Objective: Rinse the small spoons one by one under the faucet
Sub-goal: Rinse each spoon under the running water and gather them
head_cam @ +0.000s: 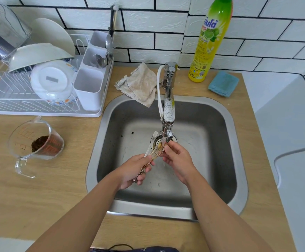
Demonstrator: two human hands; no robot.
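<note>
Over the steel sink (226,124), my left hand (135,170) grips a bundle of small gold-handled spoons (152,154) by their handles, bowls pointing up toward the drain. My right hand (177,157) pinches the bowl end of one spoon (159,146) right under the faucet (168,106) spout. A thin stream of water runs from the spout onto that spoon and my right fingers. The lower ends of the handles are hidden inside my left palm.
A white dish rack (39,99) with bowls and a cutlery holder (91,84) stands at the left. A glass measuring jug (37,142) with brown grounds lies on the wooden counter. A beige cloth (140,84), a dish-soap bottle (209,42) and a blue sponge (223,83) sit behind the sink.
</note>
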